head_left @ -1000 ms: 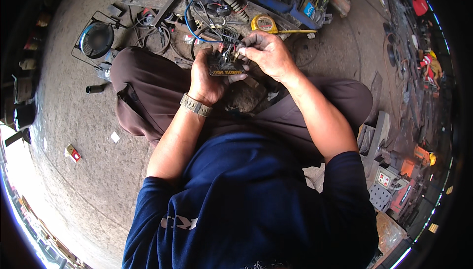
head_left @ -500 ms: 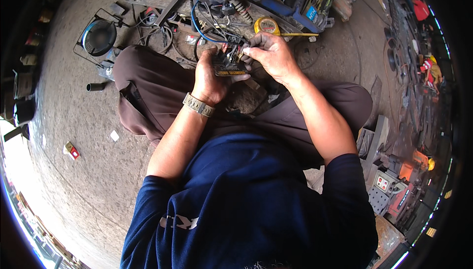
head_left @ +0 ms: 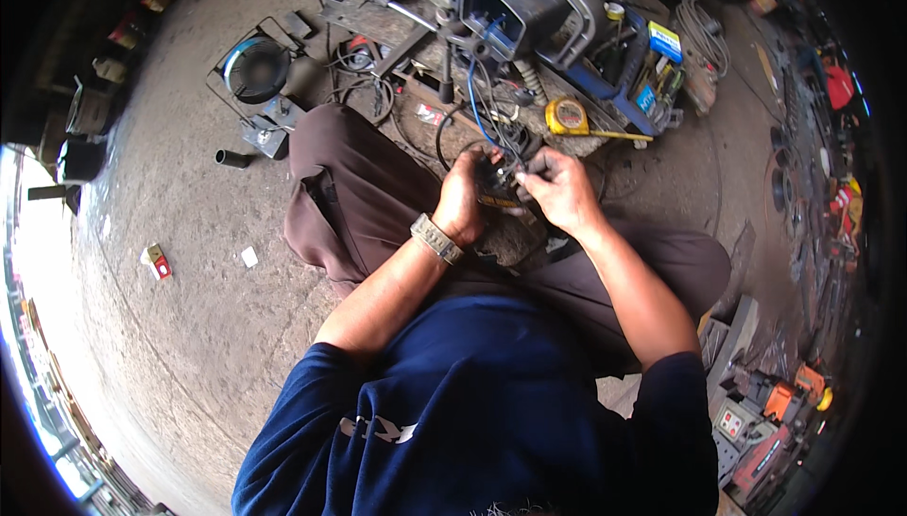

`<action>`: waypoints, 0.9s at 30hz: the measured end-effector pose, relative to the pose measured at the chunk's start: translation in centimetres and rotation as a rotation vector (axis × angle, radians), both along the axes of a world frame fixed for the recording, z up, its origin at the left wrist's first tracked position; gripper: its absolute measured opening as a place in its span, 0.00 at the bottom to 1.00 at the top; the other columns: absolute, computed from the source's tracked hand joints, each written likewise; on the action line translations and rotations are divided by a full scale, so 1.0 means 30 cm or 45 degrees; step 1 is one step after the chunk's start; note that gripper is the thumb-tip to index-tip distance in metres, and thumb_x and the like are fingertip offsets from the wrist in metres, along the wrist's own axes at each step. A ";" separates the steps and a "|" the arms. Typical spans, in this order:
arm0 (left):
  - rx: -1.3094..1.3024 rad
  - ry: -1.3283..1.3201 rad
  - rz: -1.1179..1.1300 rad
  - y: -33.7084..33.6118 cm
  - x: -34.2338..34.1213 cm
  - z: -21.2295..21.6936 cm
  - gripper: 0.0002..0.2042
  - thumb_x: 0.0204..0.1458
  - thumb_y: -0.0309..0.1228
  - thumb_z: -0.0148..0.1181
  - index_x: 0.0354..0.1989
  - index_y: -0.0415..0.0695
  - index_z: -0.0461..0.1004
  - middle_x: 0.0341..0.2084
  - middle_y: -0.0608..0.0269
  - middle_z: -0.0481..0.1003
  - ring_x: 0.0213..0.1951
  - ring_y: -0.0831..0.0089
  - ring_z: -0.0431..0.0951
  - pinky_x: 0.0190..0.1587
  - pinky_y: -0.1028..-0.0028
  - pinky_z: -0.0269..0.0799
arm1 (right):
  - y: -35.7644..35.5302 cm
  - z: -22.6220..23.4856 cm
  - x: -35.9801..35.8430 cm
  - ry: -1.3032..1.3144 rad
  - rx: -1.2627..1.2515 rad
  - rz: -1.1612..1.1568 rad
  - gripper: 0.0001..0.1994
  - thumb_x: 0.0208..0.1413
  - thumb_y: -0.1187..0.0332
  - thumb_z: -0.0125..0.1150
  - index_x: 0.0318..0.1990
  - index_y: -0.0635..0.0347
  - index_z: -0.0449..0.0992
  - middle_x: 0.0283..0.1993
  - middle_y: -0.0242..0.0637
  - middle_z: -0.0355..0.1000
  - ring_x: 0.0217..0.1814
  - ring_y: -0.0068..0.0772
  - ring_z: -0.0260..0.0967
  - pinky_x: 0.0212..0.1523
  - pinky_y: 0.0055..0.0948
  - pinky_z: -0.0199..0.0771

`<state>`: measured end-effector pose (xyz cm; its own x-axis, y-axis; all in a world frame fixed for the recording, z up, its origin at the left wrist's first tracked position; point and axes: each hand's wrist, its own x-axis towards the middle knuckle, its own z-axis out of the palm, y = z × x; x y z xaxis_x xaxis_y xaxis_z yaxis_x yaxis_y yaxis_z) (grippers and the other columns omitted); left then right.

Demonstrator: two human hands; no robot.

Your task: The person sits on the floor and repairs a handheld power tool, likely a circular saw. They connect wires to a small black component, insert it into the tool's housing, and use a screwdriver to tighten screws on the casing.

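My left hand (head_left: 460,202), with a watch on its wrist, is closed around a small black panel (head_left: 498,200) with lettering along its near edge. Dark parts and wires crowd the panel's upper side. At the panel's right side, my right hand (head_left: 567,195) has its fingers pinched together among the wires; what lies between the fingertips is too small to make out. A blue cable (head_left: 474,105) runs from the wires up to a dark machine housing (head_left: 510,8) with an open front.
A yellow tape measure (head_left: 567,116) lies with its blade out to the right. Beyond it are a blue tool tray (head_left: 619,72) and a coiled grey cable (head_left: 702,36). Left of my knee stand a round fan (head_left: 256,70) and a short black tube (head_left: 231,158). A red and white box (head_left: 156,262) lies farther left.
The view has shifted, so the scene sits lower and farther right, showing more of the machine housing. My left hand still holds the panel; my right fingers stay at its wires.
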<state>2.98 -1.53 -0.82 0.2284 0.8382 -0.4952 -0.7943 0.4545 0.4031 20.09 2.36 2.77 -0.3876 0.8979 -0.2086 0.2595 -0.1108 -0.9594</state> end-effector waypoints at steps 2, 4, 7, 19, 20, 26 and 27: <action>-0.025 -0.043 -0.010 -0.013 0.002 0.007 0.21 0.64 0.51 0.42 0.50 0.49 0.73 0.43 0.60 0.78 0.44 0.57 0.81 0.42 0.46 0.80 | -0.026 0.005 0.004 0.009 0.003 0.012 0.04 0.62 0.77 0.62 0.35 0.63 0.73 0.30 0.30 0.75 0.31 0.18 0.73 0.32 0.23 0.75; -0.035 -0.080 -0.080 -0.015 -0.004 0.032 0.20 0.66 0.50 0.40 0.51 0.50 0.73 0.45 0.60 0.79 0.46 0.57 0.81 0.44 0.46 0.80 | -0.035 0.018 0.006 0.015 0.041 -0.026 0.01 0.62 0.78 0.60 0.38 0.63 0.74 0.30 0.29 0.73 0.31 0.16 0.71 0.33 0.22 0.74; 0.061 -0.078 -0.091 -0.035 0.004 0.092 0.21 0.70 0.50 0.37 0.57 0.51 0.71 0.53 0.61 0.78 0.52 0.59 0.79 0.45 0.47 0.82 | -0.044 0.054 0.029 0.011 0.254 -0.030 0.07 0.63 0.76 0.61 0.46 0.64 0.73 0.39 0.31 0.74 0.39 0.19 0.73 0.42 0.24 0.76; 0.448 0.270 -0.205 -0.041 0.073 0.149 0.29 0.73 0.50 0.39 0.69 0.37 0.65 0.65 0.61 0.68 0.67 0.73 0.64 0.72 0.70 0.53 | -0.140 0.180 0.007 -0.027 0.307 -0.074 0.29 0.56 0.79 0.65 0.65 0.68 0.66 0.59 0.39 0.74 0.61 0.27 0.70 0.64 0.31 0.69; 0.439 0.322 -0.186 -0.052 0.066 0.161 0.30 0.73 0.51 0.40 0.69 0.37 0.64 0.66 0.61 0.68 0.67 0.73 0.63 0.72 0.69 0.52 | -0.140 0.193 0.007 0.028 0.278 -0.110 0.29 0.56 0.79 0.65 0.66 0.69 0.66 0.59 0.39 0.74 0.61 0.27 0.70 0.64 0.30 0.69; 0.392 0.149 0.079 0.021 -0.044 0.157 0.37 0.69 0.55 0.46 0.73 0.32 0.55 0.70 0.49 0.62 0.71 0.65 0.60 0.73 0.68 0.52 | -0.127 0.226 0.098 0.446 0.110 -0.106 0.35 0.56 0.67 0.67 0.69 0.74 0.61 0.57 0.50 0.75 0.56 0.48 0.78 0.59 0.44 0.78; 0.379 0.193 0.093 0.046 -0.049 0.161 0.34 0.70 0.53 0.46 0.70 0.34 0.59 0.67 0.52 0.66 0.69 0.67 0.63 0.72 0.68 0.54 | -0.138 0.233 0.098 0.544 0.014 -0.136 0.37 0.56 0.63 0.69 0.68 0.74 0.61 0.55 0.55 0.76 0.52 0.53 0.80 0.55 0.46 0.81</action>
